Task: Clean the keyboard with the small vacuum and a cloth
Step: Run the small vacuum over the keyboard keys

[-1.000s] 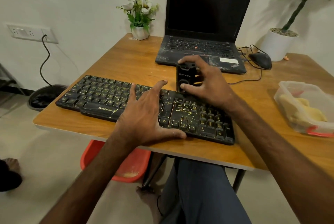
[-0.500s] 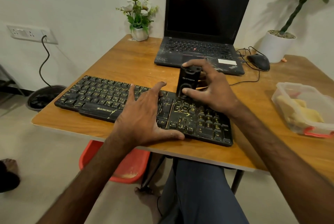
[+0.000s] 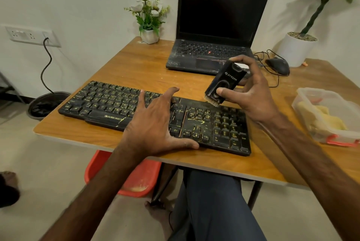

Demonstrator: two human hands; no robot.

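Observation:
A black keyboard [image 3: 109, 104] with yellow dust on its keys lies across the front of the wooden table [image 3: 140, 65]. My left hand [image 3: 155, 124] rests spread on its middle, thumb along the front edge. My right hand [image 3: 251, 92] grips the small black vacuum [image 3: 224, 83], tilted, with its brush end just above the keyboard's back edge near the number pad. A yellow cloth [image 3: 329, 118] lies inside a clear plastic box [image 3: 303, 94] at the right.
An open laptop [image 3: 218, 32] stands behind the keyboard, with a black mouse [image 3: 278, 65] and its cable to the right. A small flower pot [image 3: 149, 35] sits at the back, a large white planter [image 3: 294, 48] at far right. A red stool [image 3: 136, 180] is under the table.
My right hand has lifted the vacuum off the table and tilted it, brush end down over the keyboard's back edge. My left hand has stayed on the keyboard.

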